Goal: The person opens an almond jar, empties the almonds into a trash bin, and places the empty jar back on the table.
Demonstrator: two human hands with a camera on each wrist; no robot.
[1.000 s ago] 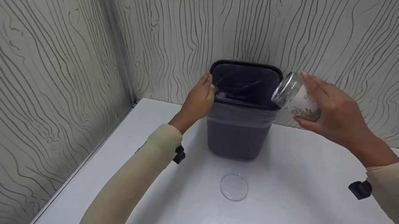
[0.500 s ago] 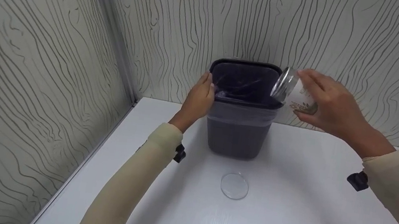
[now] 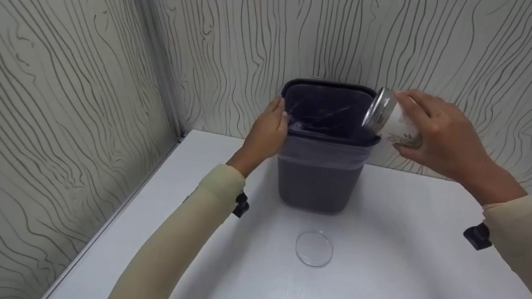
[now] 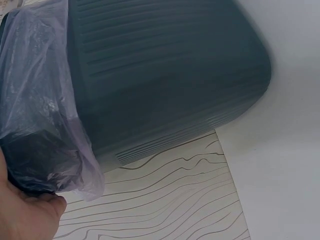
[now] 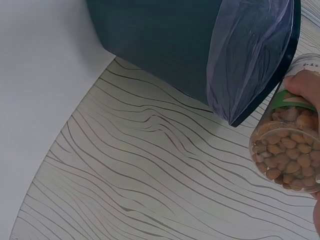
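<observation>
Head: right hand (image 3: 445, 136) fingers pinch tilted jar (image 3: 397, 125), mouth at bin (image 3: 317, 189) right edge, contact unclear; left hand (image 3: 266, 134) fingers grip left edge. Wall (image 3: 260, 27) limits room behind, more space rightward. Left wrist: fingers curl at liner (image 4: 35, 75), thumb unclear. Right wrist: nuts (image 5: 290, 157) sit at jar base; steeper tilt or slipping grip could scatter them outside

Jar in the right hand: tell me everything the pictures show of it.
The jar is a see-through cylinder, glass or clear plastic, with a white patterned label and, in the right wrist view, a green band. Brown, almond-like nuts show at its base end. The right hand grips it tilted, mouth end at the right side of the bin; whether they touch is unclear.
</observation>
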